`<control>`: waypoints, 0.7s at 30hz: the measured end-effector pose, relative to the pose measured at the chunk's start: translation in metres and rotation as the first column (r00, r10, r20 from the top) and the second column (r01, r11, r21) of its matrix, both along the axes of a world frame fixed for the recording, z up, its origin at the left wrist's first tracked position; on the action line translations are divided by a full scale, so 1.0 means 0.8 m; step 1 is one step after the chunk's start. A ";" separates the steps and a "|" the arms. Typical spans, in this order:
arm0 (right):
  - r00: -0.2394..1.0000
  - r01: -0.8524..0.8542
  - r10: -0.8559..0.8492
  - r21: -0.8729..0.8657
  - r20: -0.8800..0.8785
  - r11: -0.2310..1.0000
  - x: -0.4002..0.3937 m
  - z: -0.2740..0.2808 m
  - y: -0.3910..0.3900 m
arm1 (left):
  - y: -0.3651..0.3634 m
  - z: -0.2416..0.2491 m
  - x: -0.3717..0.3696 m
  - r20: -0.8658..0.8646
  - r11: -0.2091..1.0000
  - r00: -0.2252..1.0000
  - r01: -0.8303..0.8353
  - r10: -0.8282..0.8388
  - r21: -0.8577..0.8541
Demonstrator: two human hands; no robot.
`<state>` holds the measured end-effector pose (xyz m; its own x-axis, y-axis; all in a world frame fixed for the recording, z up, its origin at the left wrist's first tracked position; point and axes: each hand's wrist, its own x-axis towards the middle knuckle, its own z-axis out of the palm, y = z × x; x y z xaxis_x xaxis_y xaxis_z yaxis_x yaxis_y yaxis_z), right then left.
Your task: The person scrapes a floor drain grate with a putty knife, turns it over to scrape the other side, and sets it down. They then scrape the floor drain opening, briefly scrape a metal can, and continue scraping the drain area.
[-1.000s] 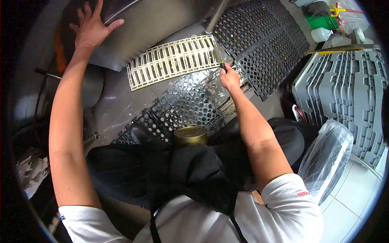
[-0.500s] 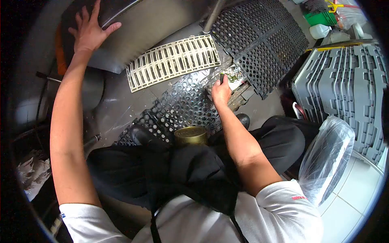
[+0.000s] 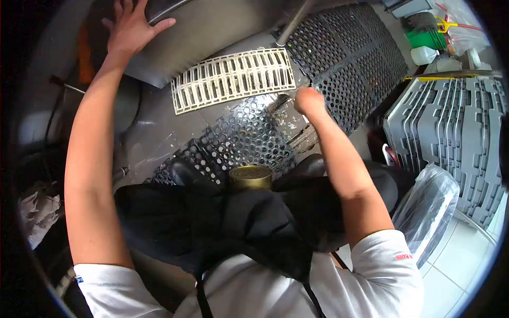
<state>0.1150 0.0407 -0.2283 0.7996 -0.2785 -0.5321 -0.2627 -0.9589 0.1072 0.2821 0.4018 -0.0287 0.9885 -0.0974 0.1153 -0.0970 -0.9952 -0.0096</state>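
My left hand [image 3: 135, 26] lies with fingers spread against a stainless steel panel [image 3: 207, 29] at the upper left. My right hand [image 3: 309, 100] is closed in a fist over the floor drain channel [image 3: 289, 119], where wet pale and green scraps lie. Whatever the fist holds is hidden from above. Beside it on the left is a dark, ragged piece [image 3: 279, 102] that I cannot identify. A cream slotted drain grate [image 3: 233, 79] lies on the floor just left of the channel.
Black perforated rubber mats [image 3: 355, 58] cover the floor at upper right; a wet mat [image 3: 241, 138] lies before me. A gold-coloured tin [image 3: 251, 177] stands between my feet. Stacked grey crates [image 3: 445, 132] are on the right, near a plastic-wrapped item [image 3: 428, 212] and a white jug [image 3: 424, 55].
My right hand has moved right and slightly up, turning into a fist seen from above. The perforated pale plate with green bits beside it is no longer visible. My left hand stays on the panel.
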 end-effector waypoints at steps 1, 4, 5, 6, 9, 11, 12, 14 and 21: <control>0.998 0.051 -0.050 -0.017 0.027 0.999 0.009 0.008 -0.002 | 0.002 0.000 0.003 -0.015 1.000 1.000 -0.001 0.001 -0.002; 0.972 0.033 -0.044 0.054 0.229 0.998 0.025 0.017 -0.006 | 0.001 0.004 0.004 -0.050 1.000 0.999 -0.014 0.015 0.028; 0.968 0.025 -0.039 0.058 0.247 0.998 0.031 0.015 -0.006 | 0.001 0.006 0.004 -0.057 0.999 0.998 -0.022 0.025 0.045; 0.964 0.018 -0.035 0.064 0.263 0.998 0.035 0.008 -0.003 | 0.002 0.004 0.006 -0.053 0.998 0.998 -0.025 0.028 0.051; 0.967 0.038 -0.047 0.039 0.252 0.999 0.048 -0.022 -0.001 | 0.003 0.000 0.011 -0.042 0.998 0.999 -0.029 0.031 0.052; 0.976 -0.019 0.016 0.011 0.215 1.000 0.048 -0.025 0.007 | 0.004 0.002 0.007 -0.051 0.999 0.998 -0.021 0.022 0.039; 0.975 -0.037 0.032 0.019 0.221 0.999 0.051 -0.028 0.008 | 0.008 -0.002 0.009 -0.035 0.999 0.999 -0.008 0.009 0.034; 0.971 -0.068 0.058 0.038 0.233 0.997 0.057 -0.029 0.010 | 0.014 -0.011 0.016 -0.003 0.999 1.000 0.021 -0.021 0.025; 0.986 -0.071 0.060 0.067 0.154 0.995 0.108 -0.036 0.019 | 0.014 -0.010 0.022 0.007 0.994 1.000 -0.002 0.001 0.112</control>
<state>0.2010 0.0555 -0.2568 0.8877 -0.1885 -0.4200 -0.2073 -0.9783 0.0008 0.2999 0.4132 -0.0369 0.9878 -0.1089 0.1111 -0.0953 -0.9880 -0.1215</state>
